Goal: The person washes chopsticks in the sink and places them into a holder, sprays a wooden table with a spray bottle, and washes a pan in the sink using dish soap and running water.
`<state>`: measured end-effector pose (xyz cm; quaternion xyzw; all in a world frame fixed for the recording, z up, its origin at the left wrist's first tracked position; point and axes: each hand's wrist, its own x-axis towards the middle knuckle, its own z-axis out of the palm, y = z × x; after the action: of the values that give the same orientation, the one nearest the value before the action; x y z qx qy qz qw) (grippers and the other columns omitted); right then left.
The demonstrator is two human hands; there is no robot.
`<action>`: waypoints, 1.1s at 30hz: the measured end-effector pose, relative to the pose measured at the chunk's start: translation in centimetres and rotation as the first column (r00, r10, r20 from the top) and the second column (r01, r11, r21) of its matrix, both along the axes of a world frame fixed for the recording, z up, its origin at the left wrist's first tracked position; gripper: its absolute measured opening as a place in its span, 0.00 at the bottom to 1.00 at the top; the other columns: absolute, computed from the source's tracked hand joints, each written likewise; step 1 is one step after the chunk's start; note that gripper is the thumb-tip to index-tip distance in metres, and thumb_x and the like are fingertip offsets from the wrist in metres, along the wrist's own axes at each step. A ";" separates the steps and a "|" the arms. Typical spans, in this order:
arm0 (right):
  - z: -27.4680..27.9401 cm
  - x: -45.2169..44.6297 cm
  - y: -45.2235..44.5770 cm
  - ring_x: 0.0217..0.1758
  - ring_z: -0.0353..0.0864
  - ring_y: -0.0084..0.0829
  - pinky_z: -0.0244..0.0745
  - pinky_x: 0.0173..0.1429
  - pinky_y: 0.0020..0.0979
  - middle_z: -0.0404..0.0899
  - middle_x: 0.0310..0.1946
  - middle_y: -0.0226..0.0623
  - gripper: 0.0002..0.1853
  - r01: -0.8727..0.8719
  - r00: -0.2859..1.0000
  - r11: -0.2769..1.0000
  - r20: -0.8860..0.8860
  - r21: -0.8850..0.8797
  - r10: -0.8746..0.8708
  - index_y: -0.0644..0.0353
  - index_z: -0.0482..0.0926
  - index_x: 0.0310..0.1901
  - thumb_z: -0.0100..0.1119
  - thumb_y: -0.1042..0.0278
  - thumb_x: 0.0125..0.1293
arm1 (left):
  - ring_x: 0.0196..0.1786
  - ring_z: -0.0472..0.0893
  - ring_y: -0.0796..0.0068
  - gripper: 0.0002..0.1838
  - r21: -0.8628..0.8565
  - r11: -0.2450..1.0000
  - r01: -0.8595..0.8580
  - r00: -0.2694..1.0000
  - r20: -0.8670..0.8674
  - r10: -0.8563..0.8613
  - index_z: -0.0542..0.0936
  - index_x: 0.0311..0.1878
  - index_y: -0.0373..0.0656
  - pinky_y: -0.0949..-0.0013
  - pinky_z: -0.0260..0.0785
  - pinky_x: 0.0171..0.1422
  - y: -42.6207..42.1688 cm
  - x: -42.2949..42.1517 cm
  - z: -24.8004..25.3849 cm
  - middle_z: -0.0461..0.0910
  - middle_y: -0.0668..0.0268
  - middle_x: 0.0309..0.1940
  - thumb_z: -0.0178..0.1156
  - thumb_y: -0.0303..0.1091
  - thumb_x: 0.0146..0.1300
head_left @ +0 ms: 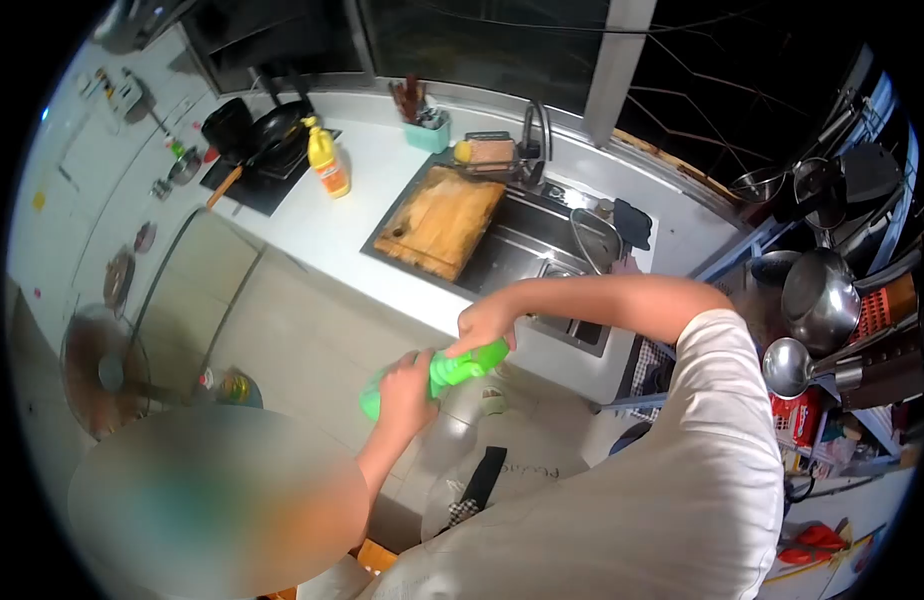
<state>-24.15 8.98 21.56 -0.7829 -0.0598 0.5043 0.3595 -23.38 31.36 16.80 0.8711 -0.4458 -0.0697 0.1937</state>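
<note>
Green bottle: you have it [452, 369] between your two hands, tilted, over the floor [292, 335] in front of the counter [372, 185].
Left hand: your fingers [407, 375] are closed round its body; the lower end shows beyond them.
Right hand: yours [488, 318] is curled over the head end; the exact finger placing is blurred.
Handling: it looks like smooth plastic, probably light to middling and a little springy if squeezed; how full it is you cannot tell. Wet skin would likely make it slip.
Where to hold: the body suits your left palm, and the ridged part near the head should give your right fingers more bite.
Surface: ahead of your hands the white counter looks hard and smooth, with the sink [517, 245] let into it and a wooden board [442, 220] at the sink's left end. A yellow bottle [329, 165] stands farther off, ahead and left.
Room: pans [279, 135] lie beyond that bottle; a rack of cookware [820, 300] is to the right of your hands, windows [482, 45] beyond the sink.
</note>
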 end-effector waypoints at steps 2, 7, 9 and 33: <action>-0.5 0.7 -2.4 0.36 0.83 0.34 0.80 0.31 0.38 0.81 0.30 0.42 0.34 -0.111 0.976 0.980 0.167 -0.164 0.138 0.66 0.80 0.35 0.47 0.35 0.61 | 0.41 0.78 0.49 0.34 0.021 0.999 0.046 0.999 0.021 -0.047 0.73 0.51 0.44 0.55 0.73 0.45 -3.9 1.5 -0.8 0.77 0.53 0.44 0.67 0.26 0.32; 3.6 0.8 -7.8 0.30 0.78 0.34 0.69 0.45 0.48 0.79 0.21 0.42 0.16 -0.123 0.446 0.798 0.685 -0.590 0.575 0.58 0.81 0.20 0.65 0.51 0.45 | 0.38 0.78 0.48 0.29 0.048 0.991 0.127 0.983 -0.141 -0.119 0.73 0.47 0.43 0.54 0.71 0.43 -12.0 4.9 1.0 0.78 0.51 0.35 0.66 0.26 0.35; 2.4 0.4 -9.5 0.29 0.74 0.30 0.66 0.58 0.49 0.75 0.18 0.36 0.09 -0.023 0.201 0.764 0.745 -0.645 0.636 0.56 0.79 0.18 0.63 0.60 0.39 | 0.39 0.78 0.49 0.28 0.021 0.972 0.235 0.934 -0.281 -0.220 0.73 0.45 0.44 0.55 0.71 0.44 -14.5 6.6 0.1 0.79 0.53 0.34 0.67 0.28 0.33; 3.7 1.0 -27.3 0.44 0.76 0.29 0.71 0.53 0.29 0.73 0.35 0.32 0.04 -0.190 -0.335 0.703 0.718 -0.685 0.610 0.55 0.75 0.33 0.52 0.73 0.56 | 0.45 0.79 0.59 0.34 -0.184 0.383 0.905 0.119 -0.756 -0.644 0.76 0.47 0.38 0.65 0.70 0.49 -36.2 19.4 -2.0 0.80 0.55 0.40 0.71 0.37 0.30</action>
<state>-23.13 -18.37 25.21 -0.8377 -0.5056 -0.1558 -0.1354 -3.98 -4.83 14.82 0.4030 -0.6991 -0.5740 0.1395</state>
